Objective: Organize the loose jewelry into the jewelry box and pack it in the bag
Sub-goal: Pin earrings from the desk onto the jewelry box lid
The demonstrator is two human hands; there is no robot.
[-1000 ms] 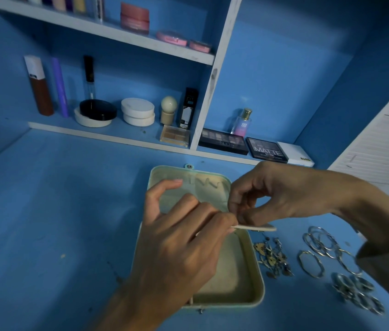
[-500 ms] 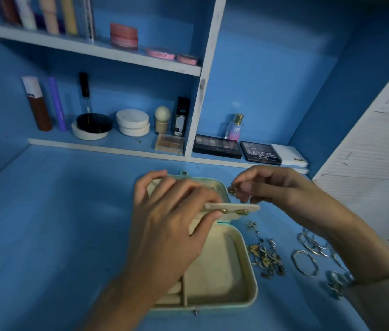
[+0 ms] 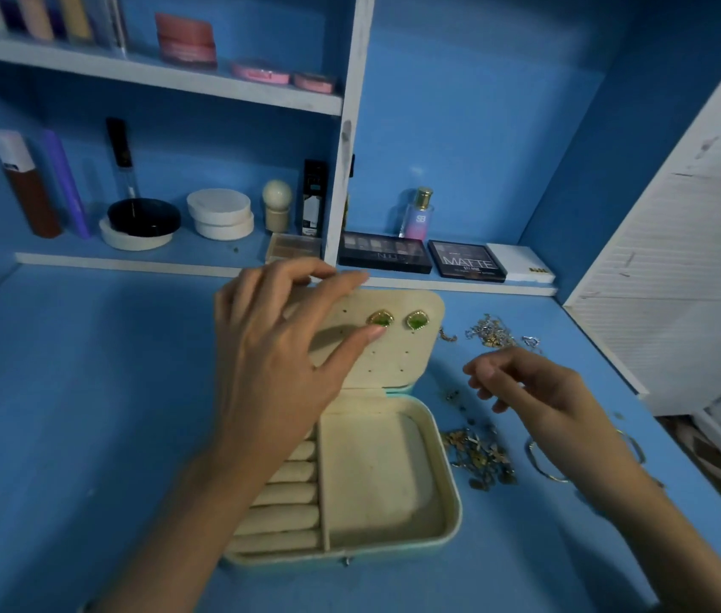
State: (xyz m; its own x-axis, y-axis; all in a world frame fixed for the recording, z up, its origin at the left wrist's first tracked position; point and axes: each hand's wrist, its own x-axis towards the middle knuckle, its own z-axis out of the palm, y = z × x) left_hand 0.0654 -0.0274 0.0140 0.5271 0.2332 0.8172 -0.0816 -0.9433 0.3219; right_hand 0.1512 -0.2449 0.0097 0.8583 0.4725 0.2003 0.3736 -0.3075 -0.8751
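Left hand [image 3: 274, 369] on earring panel [image 3: 394, 360]

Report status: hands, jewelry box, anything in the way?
Left hand holds the earring panel raised, two green earrings pinned. Right hand empty, loosely curled over loose jewelry beside the open jewelry box. Nothing blocking; bag not in view.

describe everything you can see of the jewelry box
The jewelry box lies open on the blue tabletop: cream lining, mint-green shell, rounded corners. Its base holds padded ring rolls on the left and one bare compartment beside them. A perforated earring panel stands up at the hinge, carrying two green earrings; the left hand grips it by thumb and fingers.
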